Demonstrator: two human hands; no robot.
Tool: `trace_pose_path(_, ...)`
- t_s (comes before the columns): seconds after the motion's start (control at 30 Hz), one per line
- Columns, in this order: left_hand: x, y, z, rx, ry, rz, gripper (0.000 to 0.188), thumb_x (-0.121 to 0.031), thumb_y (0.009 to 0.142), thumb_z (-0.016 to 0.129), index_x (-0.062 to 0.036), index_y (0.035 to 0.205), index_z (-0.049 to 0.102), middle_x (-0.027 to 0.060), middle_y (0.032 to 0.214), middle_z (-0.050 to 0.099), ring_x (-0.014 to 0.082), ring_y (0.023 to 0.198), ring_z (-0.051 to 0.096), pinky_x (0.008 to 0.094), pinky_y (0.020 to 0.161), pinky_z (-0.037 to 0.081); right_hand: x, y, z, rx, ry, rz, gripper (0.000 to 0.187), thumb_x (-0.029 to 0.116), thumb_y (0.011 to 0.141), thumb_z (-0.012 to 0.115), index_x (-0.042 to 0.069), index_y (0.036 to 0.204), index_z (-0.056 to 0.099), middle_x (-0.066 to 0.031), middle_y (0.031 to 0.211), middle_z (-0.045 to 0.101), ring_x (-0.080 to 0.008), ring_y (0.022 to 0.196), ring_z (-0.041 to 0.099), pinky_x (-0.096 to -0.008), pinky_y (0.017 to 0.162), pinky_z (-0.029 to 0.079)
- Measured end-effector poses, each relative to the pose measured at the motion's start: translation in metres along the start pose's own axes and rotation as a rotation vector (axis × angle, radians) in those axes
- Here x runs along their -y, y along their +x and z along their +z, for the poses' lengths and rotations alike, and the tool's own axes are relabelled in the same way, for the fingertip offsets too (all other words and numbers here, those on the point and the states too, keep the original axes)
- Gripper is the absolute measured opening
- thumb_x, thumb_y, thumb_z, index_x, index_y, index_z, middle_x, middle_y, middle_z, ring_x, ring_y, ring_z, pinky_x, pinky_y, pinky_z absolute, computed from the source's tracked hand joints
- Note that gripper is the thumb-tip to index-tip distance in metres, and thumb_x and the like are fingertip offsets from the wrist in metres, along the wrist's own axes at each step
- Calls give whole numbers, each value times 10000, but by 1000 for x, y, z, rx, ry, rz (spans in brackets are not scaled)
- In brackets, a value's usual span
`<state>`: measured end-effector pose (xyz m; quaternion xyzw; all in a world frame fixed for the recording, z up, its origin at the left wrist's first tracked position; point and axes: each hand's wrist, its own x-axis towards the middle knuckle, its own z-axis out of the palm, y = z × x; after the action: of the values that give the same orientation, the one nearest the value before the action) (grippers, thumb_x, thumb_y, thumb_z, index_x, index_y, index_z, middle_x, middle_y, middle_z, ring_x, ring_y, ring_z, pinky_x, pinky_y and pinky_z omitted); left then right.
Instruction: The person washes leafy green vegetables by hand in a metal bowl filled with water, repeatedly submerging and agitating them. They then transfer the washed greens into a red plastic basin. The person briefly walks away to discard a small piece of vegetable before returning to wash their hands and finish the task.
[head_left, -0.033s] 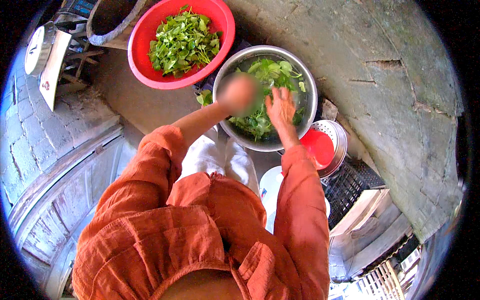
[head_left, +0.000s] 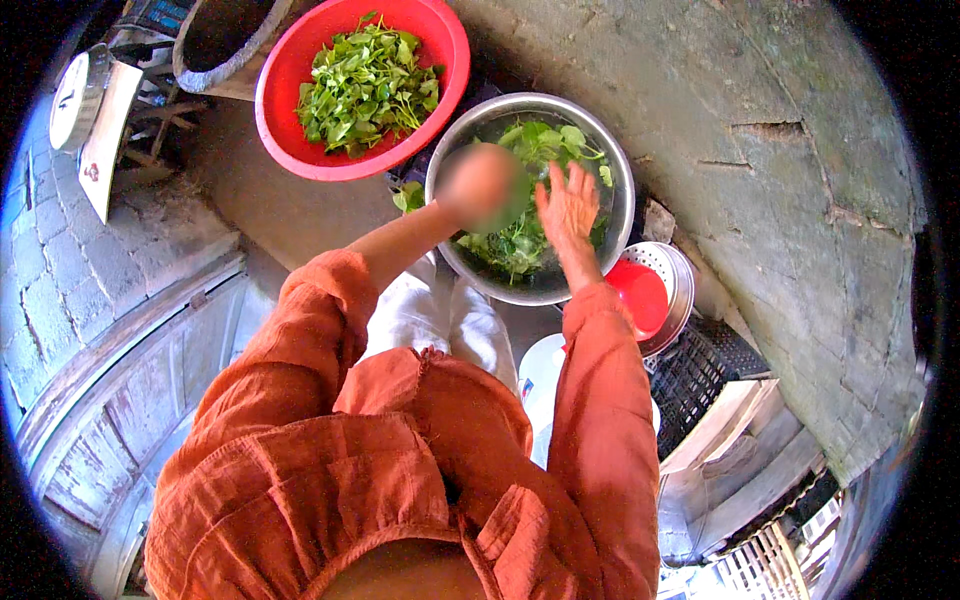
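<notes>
While spread, right-hand fingers [head_left: 572, 185] hover over wet greens [head_left: 520, 240].

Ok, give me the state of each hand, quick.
Left hand: blurred, over the steel bowl of leafy greens; open or closed cannot be told.
Right hand: open, fingers spread over the greens, holding nothing.

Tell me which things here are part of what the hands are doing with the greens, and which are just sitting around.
In use:
- steel bowl with leafy greens
- right hand, open over the greens
- left hand, blurred, at the bowl
- red basin of more greens

Lying about:
- metal colander and red lid
- black crate
- grey pot
</notes>
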<state>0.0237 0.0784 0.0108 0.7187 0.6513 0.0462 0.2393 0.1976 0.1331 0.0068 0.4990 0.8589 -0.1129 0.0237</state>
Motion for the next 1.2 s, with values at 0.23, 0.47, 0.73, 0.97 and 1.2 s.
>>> trace_pose_path(0.23,8,19,37,15,7,-61,919,-402,738,680,-94,1439,173,145,1509,105,299,1393,124,495,1109,132,-12,19,42,-122,-45,-1,776,540,818,526,189,1442,227,-151,1488,185,-392,1343,183,-580,1044,163)
trace_pose_path(0.47,19,2,60,-169,6,30,714,-294,819,602,-83,1409,261,128,1460,245,284,1354,237,470,1106,172,-9,11,39,-208,-44,-74,663,508,812,548,217,1381,369,-138,1415,322,-354,1272,304,-577,1037,180)
trace_pose_path(0.73,19,44,35,-81,51,-86,512,-329,882,505,-207,1362,376,99,1397,341,361,1264,331,485,1069,248,-18,54,20,117,-161,-56,553,607,838,429,319,1310,454,-48,1402,349,-350,1287,277,-678,963,177)
trace_pose_path(0.97,11,26,41,358,-33,-150,472,-499,899,400,-259,1302,457,96,1370,355,392,1206,382,583,954,359,-24,3,16,338,14,76,636,701,789,413,284,1260,508,-71,1269,427,-348,1140,382,-646,841,311)
trace_pose_path(1.2,20,3,73,543,186,229,399,-437,912,399,-278,1268,478,74,1310,432,361,1199,399,582,931,379,-9,-45,17,475,212,135,901,710,612,633,204,1329,427,-116,1344,321,-431,1156,357,-608,851,395)
